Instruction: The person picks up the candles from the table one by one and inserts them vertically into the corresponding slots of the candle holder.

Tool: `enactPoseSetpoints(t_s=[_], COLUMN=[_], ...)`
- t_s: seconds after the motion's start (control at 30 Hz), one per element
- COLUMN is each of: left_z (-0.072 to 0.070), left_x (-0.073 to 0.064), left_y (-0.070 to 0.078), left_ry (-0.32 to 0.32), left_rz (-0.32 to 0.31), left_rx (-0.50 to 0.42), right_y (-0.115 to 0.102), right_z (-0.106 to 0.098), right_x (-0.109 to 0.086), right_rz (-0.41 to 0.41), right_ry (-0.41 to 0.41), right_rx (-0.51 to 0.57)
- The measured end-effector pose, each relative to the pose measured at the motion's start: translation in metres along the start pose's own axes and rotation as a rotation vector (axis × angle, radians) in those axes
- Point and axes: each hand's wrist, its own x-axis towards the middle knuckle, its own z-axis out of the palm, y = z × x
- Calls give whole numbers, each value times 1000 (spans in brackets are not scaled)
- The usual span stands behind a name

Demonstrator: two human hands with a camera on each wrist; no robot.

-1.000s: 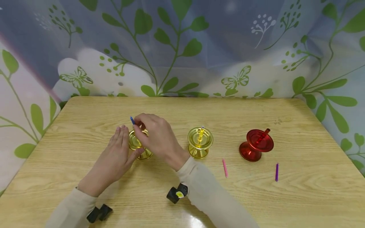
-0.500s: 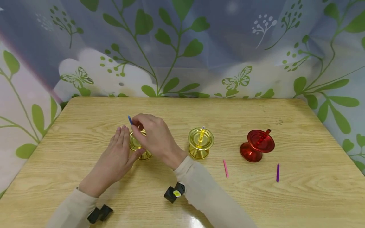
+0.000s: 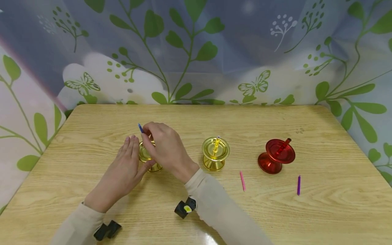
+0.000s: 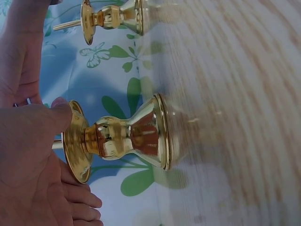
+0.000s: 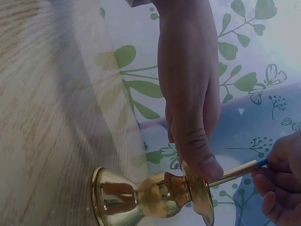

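A gold candle holder (image 3: 144, 153) stands upright on the table at the left, partly covered by both hands. My left hand (image 3: 117, 172) steadies it, thumb and fingers on either side of the dish; the left wrist view shows the thumb on the rim of the dish (image 4: 76, 162). My right hand (image 3: 168, 146) pinches a thin blue candle (image 3: 141, 128) above the dish. In the right wrist view, the blue candle (image 5: 262, 163) meets the open top of the holder's gold tube (image 5: 235, 173). How deep it sits inside cannot be seen.
A second gold candle holder (image 3: 214, 154) stands mid-table, and a red one (image 3: 275, 154) farther right. Between and in front of them lie a pink candle (image 3: 242, 181) and a purple candle (image 3: 298, 185). A leaf-printed cloth (image 3: 229, 51) hangs behind the wooden table (image 3: 251, 217).
The blue candle and my right hand have shifted very slightly to the left. My left hand and the gold candle holder keep their place.
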Motion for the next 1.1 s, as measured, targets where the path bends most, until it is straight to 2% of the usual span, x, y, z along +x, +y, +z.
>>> enactPoseSetpoints(t_s=[0.43, 1.1], left_z=[2, 1], left_x=[0, 1], left_y=[-1, -1], left_ry=[17, 6], left_rz=[7, 2], left_rx=[-3, -9], right_y=[1, 3], right_z=[1, -2], right_x=[0, -2], right_rz=[26, 66], right_ry=[-37, -91], right_rx=[21, 45])
